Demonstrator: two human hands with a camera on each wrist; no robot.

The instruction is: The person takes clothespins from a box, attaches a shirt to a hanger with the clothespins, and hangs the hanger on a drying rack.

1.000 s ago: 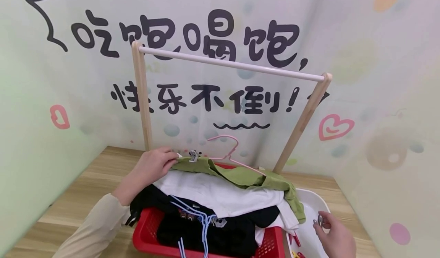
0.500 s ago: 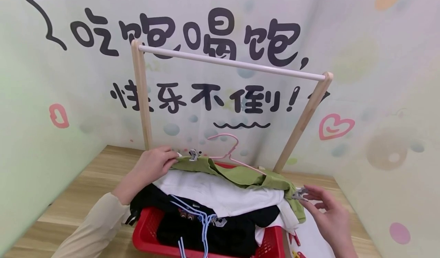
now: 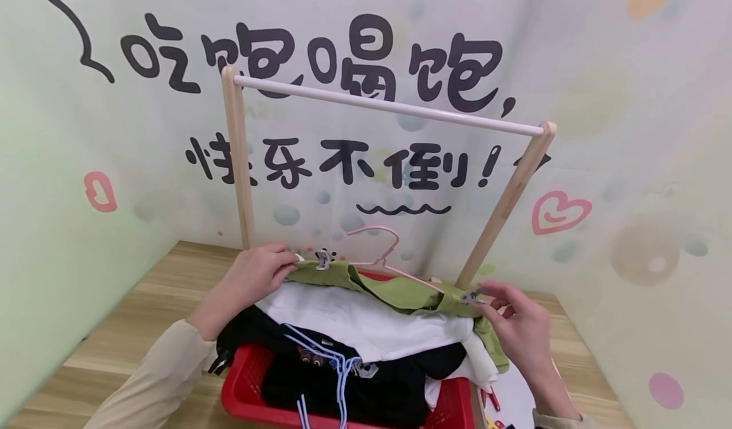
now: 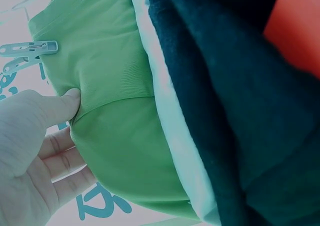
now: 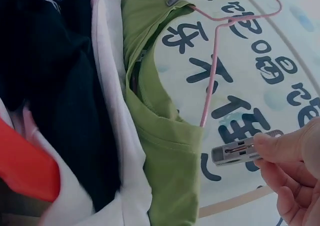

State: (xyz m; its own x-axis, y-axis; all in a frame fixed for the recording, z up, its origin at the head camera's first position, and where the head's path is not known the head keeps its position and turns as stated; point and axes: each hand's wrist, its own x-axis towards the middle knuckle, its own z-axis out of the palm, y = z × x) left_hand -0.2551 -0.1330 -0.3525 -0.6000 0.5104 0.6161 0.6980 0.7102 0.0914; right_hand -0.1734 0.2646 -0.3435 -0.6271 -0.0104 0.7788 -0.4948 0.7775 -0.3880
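A green shirt (image 3: 403, 294) lies over a white garment (image 3: 366, 327), with a pink wire hanger (image 5: 214, 76) inside its neck opening. My left hand (image 3: 260, 273) pinches the shirt's shoulder edge between thumb and fingers. Beside that thumb, a grey clothespin (image 4: 37, 48) is clipped to the shirt near the collar. My right hand (image 3: 517, 318) holds a second grey clothespin (image 5: 236, 152) by its handle end. Its nose points at the shirt's other shoulder, just off the fabric edge in the right wrist view.
Beneath the clothes stands a red basket (image 3: 240, 381), with black garments (image 3: 343, 397) and light blue hangers (image 3: 340, 378) at its front. A wooden rack with a white rod (image 3: 389, 107) rises behind. To the right sits a white tray (image 3: 511, 388) holding small coloured items.
My right hand has come up and leftward from over the white tray to the shirt's right shoulder, bringing the clothespin along. The left hand keeps its pinch in the same place.
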